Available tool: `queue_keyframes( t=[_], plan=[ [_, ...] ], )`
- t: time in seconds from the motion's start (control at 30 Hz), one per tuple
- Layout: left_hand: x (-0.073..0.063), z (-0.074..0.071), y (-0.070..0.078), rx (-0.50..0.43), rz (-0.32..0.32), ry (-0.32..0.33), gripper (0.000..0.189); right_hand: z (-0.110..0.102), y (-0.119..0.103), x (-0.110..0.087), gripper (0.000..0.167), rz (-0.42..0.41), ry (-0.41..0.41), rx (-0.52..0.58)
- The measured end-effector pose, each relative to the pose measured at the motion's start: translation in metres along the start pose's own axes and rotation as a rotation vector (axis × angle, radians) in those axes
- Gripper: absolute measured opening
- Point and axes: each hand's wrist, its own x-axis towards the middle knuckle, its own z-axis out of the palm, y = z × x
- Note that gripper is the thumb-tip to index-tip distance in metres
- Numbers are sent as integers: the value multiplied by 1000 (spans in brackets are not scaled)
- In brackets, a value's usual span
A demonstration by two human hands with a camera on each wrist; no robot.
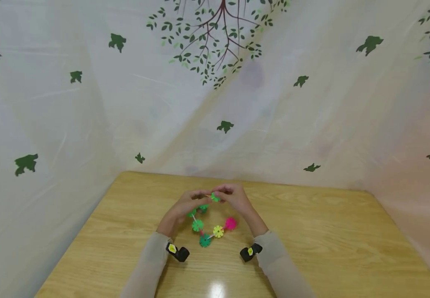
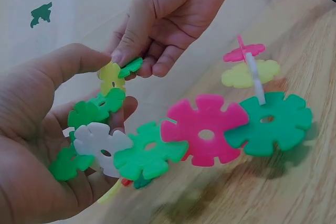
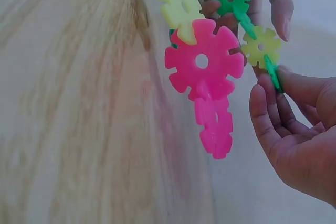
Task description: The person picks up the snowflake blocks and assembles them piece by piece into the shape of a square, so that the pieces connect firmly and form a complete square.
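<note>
A chain of plastic snowflake discs, slotted into one another, curves between the hands. My left hand holds one stretch of it, fingers curled behind several green discs and the thumb at a yellow disc. Between thumb and fingertips, my right hand pinches a small green disc whose edge meets that yellow disc. From the left hand the chain runs through a white disc, a pink disc and a teal disc. Two bright pink discs form its far end. Fingers partly hide the discs in the left palm.
Beneath the hands lies a wooden table. A pale cloth printed with leaves and birds hangs behind it and at both sides. Each wrist carries a small black camera.
</note>
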Motion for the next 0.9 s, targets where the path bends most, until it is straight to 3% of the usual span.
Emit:
queue_keyframes(
  t=[0.47,0.6,0.9],
  plan=[
    [-5,-21,5,38,8,43,37,-10,-6,-1,29,64,6,13],
    [-4,-24,5,30,-11,61,36,-15,-10,4,31,91,-58,-39],
    [-1,-25,1,18,42,103,36,-10,-3,32,20,71,-309,-269]
  ],
)
